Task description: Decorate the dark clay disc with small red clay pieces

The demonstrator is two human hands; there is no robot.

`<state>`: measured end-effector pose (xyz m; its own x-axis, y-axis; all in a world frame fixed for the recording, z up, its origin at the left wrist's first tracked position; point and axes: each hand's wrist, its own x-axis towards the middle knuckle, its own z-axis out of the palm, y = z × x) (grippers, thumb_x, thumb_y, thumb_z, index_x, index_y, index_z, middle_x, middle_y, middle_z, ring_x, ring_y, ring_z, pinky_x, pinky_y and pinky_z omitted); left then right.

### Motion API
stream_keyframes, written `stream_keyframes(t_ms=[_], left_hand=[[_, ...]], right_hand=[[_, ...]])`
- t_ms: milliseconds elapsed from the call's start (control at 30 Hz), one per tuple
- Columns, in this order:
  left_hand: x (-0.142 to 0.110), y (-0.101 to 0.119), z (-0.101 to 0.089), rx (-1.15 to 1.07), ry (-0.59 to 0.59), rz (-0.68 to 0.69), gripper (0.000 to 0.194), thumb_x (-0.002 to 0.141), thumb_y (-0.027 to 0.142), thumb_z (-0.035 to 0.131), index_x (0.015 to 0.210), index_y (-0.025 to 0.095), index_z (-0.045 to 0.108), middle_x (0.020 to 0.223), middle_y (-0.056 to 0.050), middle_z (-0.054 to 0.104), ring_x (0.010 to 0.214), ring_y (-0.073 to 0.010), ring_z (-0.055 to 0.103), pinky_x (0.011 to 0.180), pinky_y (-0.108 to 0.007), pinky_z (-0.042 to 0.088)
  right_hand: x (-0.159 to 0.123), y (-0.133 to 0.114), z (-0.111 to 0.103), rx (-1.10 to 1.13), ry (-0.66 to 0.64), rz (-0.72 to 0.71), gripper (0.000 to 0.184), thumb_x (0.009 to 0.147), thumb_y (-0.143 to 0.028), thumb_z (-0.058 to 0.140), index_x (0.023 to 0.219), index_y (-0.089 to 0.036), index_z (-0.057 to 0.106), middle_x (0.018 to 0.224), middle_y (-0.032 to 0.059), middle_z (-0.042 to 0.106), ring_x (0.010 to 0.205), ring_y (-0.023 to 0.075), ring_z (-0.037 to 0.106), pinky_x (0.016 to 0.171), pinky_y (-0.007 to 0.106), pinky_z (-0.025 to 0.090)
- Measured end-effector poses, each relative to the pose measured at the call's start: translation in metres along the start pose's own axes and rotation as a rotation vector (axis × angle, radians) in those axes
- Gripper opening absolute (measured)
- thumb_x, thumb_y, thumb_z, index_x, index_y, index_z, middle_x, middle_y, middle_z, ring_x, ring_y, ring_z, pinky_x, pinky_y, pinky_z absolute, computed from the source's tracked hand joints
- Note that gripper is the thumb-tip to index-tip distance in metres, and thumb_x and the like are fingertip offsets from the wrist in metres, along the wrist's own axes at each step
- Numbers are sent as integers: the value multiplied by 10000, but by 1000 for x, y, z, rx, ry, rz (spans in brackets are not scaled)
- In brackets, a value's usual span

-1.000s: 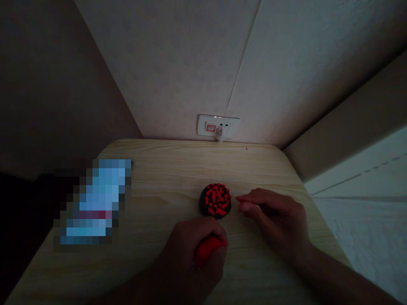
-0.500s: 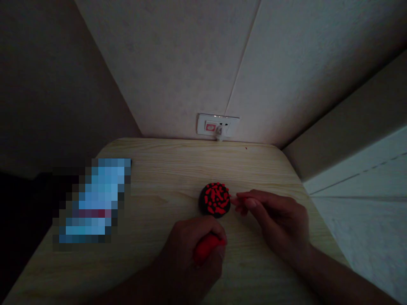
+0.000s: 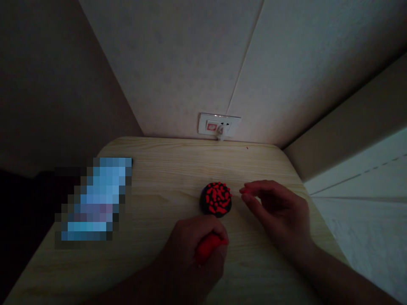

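Observation:
A round black disc (image 3: 206,204), its top dotted with small red bits, lies on the wooden table (image 3: 165,169). It looks like modelling clay. Just in front of it, my left hand (image 3: 193,250) is wrapped round a soft red clay lump (image 3: 208,248), which bulges out between thumb and forefinger. To the right of the disc, apart from it, my right hand (image 3: 276,207) pinches a tiny red clay piece (image 3: 246,191) between the tips of thumb and forefinger. Its other fingers are partly hidden behind the thumb.
A pixelated lit screen (image 3: 101,190), probably a phone, lies at the table's left side. Behind the table, a wall socket (image 3: 219,126) holds a clear plug. One small red speck (image 3: 247,148) sits near the back edge. A white panel (image 3: 365,178) stands to the right.
My right thumb and forefinger have shifted slightly up and right, away from the disc, and the red piece between them looks shorter and rounder. My left hand has kept its hold on the lump.

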<state>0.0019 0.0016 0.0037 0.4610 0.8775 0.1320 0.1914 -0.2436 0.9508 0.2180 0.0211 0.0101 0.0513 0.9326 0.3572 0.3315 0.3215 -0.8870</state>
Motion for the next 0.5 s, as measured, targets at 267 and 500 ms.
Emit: stream_keyframes(t_ms=[267,500], left_hand=[[0,-1,-2,10,-26,-4,90,832,144,572,805,194,642,674,35,621,590,-107,565,573,-191,424],[-1,3,0,37,-8,-65,129,874,211,552,784,219,644,660,42,624,579,-122,573,557,-207,431]], right_hand=[[0,-2,-2,-25,0,58,110,855,-146,807,913,-230,765,854,19,813,738,142,767,686,203,633],[1,-5,-5,-221,-118,-85,58,883,-153,762,850,-200,753,757,11,775,651,129,706,615,216,578]])
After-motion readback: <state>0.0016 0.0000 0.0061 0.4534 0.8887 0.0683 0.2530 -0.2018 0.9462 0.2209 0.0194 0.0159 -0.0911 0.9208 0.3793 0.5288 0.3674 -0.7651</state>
